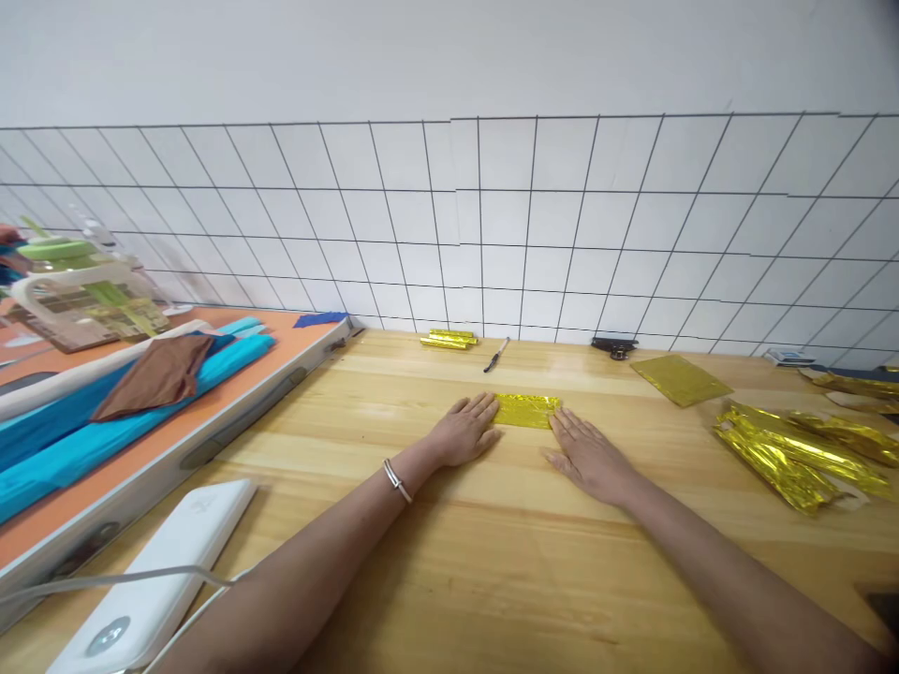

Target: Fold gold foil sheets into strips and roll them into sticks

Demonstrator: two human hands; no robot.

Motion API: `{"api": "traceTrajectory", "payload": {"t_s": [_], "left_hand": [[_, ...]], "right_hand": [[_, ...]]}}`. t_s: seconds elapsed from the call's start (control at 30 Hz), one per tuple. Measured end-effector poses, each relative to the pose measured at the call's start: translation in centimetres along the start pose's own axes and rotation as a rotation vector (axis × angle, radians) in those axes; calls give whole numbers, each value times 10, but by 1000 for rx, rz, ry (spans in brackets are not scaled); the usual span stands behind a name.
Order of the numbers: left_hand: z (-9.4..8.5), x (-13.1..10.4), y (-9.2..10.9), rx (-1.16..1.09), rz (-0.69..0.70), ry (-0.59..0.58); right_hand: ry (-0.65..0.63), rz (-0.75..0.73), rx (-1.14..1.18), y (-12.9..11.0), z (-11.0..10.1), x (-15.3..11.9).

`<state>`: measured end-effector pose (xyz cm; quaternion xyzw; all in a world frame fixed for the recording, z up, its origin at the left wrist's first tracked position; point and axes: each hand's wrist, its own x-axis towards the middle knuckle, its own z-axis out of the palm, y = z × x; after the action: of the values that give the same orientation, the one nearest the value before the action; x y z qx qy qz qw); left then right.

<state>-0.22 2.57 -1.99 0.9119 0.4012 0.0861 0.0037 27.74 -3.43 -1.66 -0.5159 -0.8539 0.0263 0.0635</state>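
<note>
Gold foil strip lies on the light wooden tabletop between left hand and right hand, both palm-down, flat and extended; white grid-lined wall stands behind.

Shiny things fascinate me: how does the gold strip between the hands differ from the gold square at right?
The gold strip is narrow and shiny; the gold square is broader and duller. The left hand and right hand flank the strip; neither touches the square. Both gold pieces lie on the table.
</note>
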Motion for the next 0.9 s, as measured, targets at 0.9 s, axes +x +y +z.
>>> {"api": "traceTrajectory", "payload": {"t_s": [0.9], "left_hand": [[14, 35, 2, -151, -23, 62]], "right_hand": [[35, 22, 65, 2, 14, 60]]}}
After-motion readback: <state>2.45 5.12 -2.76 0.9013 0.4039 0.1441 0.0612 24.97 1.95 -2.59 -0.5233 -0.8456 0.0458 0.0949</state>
